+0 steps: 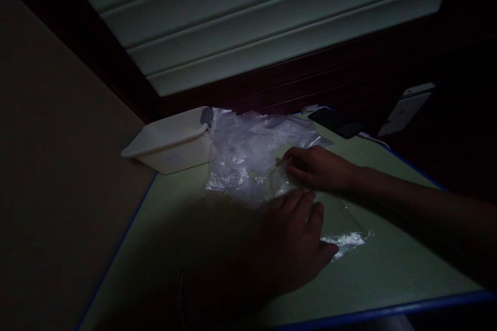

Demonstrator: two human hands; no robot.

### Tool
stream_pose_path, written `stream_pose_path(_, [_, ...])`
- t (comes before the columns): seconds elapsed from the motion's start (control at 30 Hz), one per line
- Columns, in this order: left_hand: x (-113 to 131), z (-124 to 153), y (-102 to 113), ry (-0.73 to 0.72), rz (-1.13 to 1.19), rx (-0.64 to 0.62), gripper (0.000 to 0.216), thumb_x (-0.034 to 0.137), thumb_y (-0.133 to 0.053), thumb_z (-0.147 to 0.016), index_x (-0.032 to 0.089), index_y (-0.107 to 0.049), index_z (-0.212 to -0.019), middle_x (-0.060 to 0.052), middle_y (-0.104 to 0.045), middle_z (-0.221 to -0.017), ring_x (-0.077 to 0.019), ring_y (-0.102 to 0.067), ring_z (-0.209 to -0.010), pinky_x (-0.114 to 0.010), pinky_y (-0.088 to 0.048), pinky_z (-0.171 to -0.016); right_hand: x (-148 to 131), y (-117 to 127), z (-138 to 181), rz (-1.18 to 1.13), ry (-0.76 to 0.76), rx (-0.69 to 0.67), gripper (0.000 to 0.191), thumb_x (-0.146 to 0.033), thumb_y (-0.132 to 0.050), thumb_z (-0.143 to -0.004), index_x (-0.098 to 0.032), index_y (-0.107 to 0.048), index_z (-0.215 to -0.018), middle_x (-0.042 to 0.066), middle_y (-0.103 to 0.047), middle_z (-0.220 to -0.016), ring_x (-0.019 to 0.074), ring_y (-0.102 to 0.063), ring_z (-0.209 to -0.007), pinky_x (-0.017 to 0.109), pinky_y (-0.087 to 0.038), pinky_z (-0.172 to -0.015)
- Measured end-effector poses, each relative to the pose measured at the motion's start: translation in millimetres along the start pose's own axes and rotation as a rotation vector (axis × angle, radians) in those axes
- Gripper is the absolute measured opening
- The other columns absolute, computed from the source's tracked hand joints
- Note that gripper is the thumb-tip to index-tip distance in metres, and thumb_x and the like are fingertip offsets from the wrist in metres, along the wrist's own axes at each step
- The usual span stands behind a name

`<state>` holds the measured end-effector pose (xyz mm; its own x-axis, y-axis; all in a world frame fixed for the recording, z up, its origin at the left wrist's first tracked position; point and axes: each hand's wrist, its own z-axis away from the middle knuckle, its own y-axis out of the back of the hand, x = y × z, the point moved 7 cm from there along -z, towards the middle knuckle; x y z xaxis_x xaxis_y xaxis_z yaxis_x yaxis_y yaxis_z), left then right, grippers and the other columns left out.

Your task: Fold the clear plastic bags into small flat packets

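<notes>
The scene is very dark. A pile of clear plastic bags (248,152) lies on a pale green table (388,269). My left hand (291,243) rests palm down on a flat clear bag (345,235) in front of the pile, fingers stretched out and pointing toward it. My right hand (316,168) reaches in from the right and lies on the near edge of the pile, fingers curled at the plastic; what they pinch is too dim to make out.
A white plastic tub (171,145) stands at the back left of the table beside the bags. A dark phone (336,121) with a white cable lies at the back right. The table has a blue edge; a window with slats is behind it.
</notes>
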<state>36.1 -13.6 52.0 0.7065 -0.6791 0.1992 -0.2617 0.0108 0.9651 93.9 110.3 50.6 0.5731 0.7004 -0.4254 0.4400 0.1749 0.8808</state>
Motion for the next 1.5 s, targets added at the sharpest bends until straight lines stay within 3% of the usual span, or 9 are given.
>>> stream_pose_path(0.13, [-1.4,6.3,-8.7,0.046,-0.031,-0.091,0.064,0.055,-0.042,-0.092,0.011,-0.041,-0.138,-0.016,-0.038,-0.148,-0.0309,-0.031,-0.139,-0.045,-0.03,-0.112,2.0,3.7,-1.3,0.021,0.013,0.06,0.034,-0.031,-0.052,-0.088,-0.012,-0.059,-0.116,0.012,-0.07,-0.101,0.0229,-0.066,-0.084,0.029,-0.045,-0.071])
stream_pose_path(0.47, [2.0,20.0,-12.3,0.017,0.071,-0.277,0.075,0.065,-0.029,-0.091,0.016,-0.026,-0.148,-0.016,-0.015,-0.158,-0.0345,-0.01,-0.145,-0.052,-0.017,-0.116,3.0,-6.0,-2.0,0.142,0.222,0.026,0.049,-0.045,-0.055,-0.087,-0.008,-0.054,-0.119,0.019,-0.06,-0.11,0.0296,-0.056,-0.101,0.04,-0.044,-0.087])
stream_pose_path(0.63, [4.8,17.1,-4.8,-0.015,0.05,-0.233,0.073,0.063,-0.031,-0.092,0.015,-0.027,-0.147,-0.016,-0.019,-0.157,-0.0332,-0.014,-0.145,-0.051,-0.019,-0.116,9.5,2.8,-3.2,0.094,0.128,0.123,0.04,-0.04,-0.048,-0.091,-0.01,-0.056,-0.116,0.018,-0.061,-0.109,0.0275,-0.058,-0.096,0.038,-0.045,-0.084])
stream_pose_path(0.73, [4.4,9.1,6.5,-0.029,0.011,-0.157,0.07,0.059,-0.042,-0.09,0.012,-0.035,-0.142,-0.017,-0.03,-0.152,-0.0321,-0.025,-0.141,-0.048,-0.026,-0.114,12.4,11.5,-2.9,0.047,0.067,0.177,0.033,-0.034,-0.045,-0.092,-0.01,-0.059,-0.11,0.016,-0.065,-0.103,0.0255,-0.061,-0.09,0.035,-0.046,-0.079])
stream_pose_path(0.83, [-9.7,1.2,19.7,0.051,-0.047,-0.113,0.049,0.047,-0.055,-0.088,0.01,-0.053,-0.12,-0.017,-0.054,-0.128,-0.0298,-0.049,-0.12,-0.044,-0.043,-0.099,13.7,13.3,-4.2,0.027,0.044,0.132,0.028,-0.032,-0.047,-0.09,-0.012,-0.062,-0.103,0.013,-0.067,-0.094,0.0233,-0.062,-0.081,0.033,-0.045,-0.072])
stream_pose_path(0.9, [-25.3,-1.6,27.8,0.101,-0.128,-0.106,0.026,0.033,-0.057,-0.088,0.012,-0.058,-0.103,-0.013,-0.061,-0.107,-0.0266,-0.056,-0.102,-0.042,-0.048,-0.087,14.5,13.8,-5.0,0.026,0.039,0.099,0.026,-0.031,-0.048,-0.089,-0.013,-0.064,-0.098,0.011,-0.067,-0.089,0.0218,-0.061,-0.075,0.032,-0.045,-0.069])
stream_pose_path(1.03, [-51.8,-2.5,39.8,0.065,-0.225,-0.111,0.02,0.018,-0.055,-0.087,0.011,-0.057,-0.105,-0.012,-0.058,-0.105,-0.0247,-0.053,-0.101,-0.04,-0.047,-0.086,14.8,16.7,-4.9,0.005,0.057,0.057,0.023,-0.029,-0.05,-0.087,-0.013,-0.064,-0.097,0.011,-0.067,-0.088,0.0204,-0.06,-0.073,0.031,-0.043,-0.066])
stream_pose_path(1.17, [-55.5,-0.3,33.8,-0.036,-0.115,-0.222,0.027,0.029,-0.064,-0.084,0.014,-0.058,-0.106,-0.009,-0.058,-0.104,-0.0216,-0.054,-0.097,-0.034,-0.049,-0.082,7.7,12.2,-2.3,-0.047,0.128,-0.116,0.019,-0.031,-0.054,-0.085,-0.016,-0.063,-0.093,0.007,-0.066,-0.083,0.0182,-0.058,-0.07,0.028,-0.041,-0.064])
stream_pose_path(1.5, [-64.4,0.8,14.7,0.006,-0.135,-0.123,0.027,0.029,-0.062,-0.086,0.014,-0.059,-0.108,-0.009,-0.058,-0.102,-0.0215,-0.055,-0.094,-0.033,-0.05,-0.077,-1.2,-0.7,2.0,0.015,0.191,-0.246,0.027,-0.037,-0.06,-0.083,-0.015,-0.06,-0.099,0.007,-0.063,-0.084,0.0176,-0.056,-0.068,0.028,-0.041,-0.061])
